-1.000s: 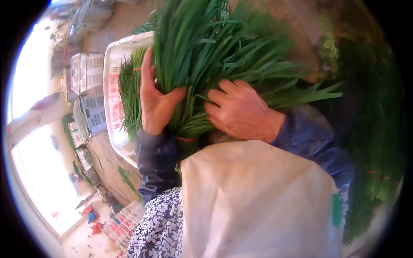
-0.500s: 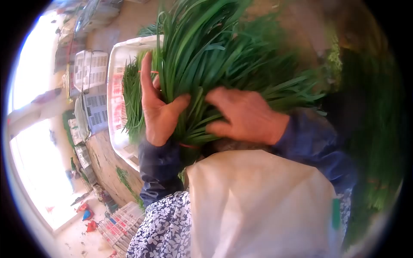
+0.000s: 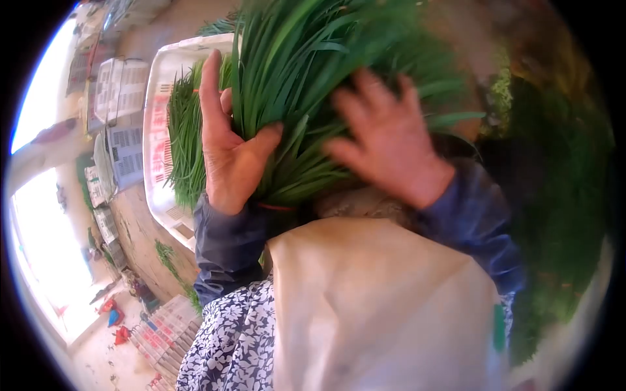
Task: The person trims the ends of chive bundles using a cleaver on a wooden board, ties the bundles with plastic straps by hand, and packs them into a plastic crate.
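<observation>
Right hand (image 3: 388, 140): your grip is wide, fingers spread, blurred over the green leaves (image 3: 293, 85).
Left hand (image 3: 231, 156): your grip holds their side.
Green leaves: between your hands; red band (image 3: 276, 207) apparently fitted, tops fanned, seemingly unsettled.
White crate (image 3: 155, 190): beyond; banded bundle (image 3: 184, 146) inside looks done.

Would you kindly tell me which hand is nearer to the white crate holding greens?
Left: the left hand overlaps the white crate in the view; the right hand is farther off, over the long green leaves, on the side away from it.
</observation>
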### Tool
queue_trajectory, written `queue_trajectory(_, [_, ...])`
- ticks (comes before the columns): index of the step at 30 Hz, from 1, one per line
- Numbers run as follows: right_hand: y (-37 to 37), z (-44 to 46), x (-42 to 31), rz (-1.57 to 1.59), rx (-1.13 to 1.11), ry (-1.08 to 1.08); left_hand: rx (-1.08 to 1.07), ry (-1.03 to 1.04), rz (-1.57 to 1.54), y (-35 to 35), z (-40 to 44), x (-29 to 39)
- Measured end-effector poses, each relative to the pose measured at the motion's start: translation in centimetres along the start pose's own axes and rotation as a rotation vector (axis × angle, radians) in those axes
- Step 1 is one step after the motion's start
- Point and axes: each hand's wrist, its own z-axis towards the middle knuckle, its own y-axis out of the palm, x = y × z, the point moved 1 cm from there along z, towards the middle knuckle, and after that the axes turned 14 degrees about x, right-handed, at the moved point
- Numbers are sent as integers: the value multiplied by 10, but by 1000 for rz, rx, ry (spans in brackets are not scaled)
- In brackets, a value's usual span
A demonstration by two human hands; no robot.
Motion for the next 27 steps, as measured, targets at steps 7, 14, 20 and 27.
queue_trajectory(7, [-18, -39, 79, -221, 142, 300, 30, 99, 164, -8, 3, -8])
queue_trajectory(14, [-67, 24, 8, 182, 320, 2, 1, 165, 246, 11, -3, 1])
queue_trajectory(20, [14, 27, 8, 552, 146, 159, 9, 82, 202, 7, -7, 3])
queue_trajectory(27, [23, 27, 9, 506, 71, 93, -8, 103, 232, 9, -5, 0])
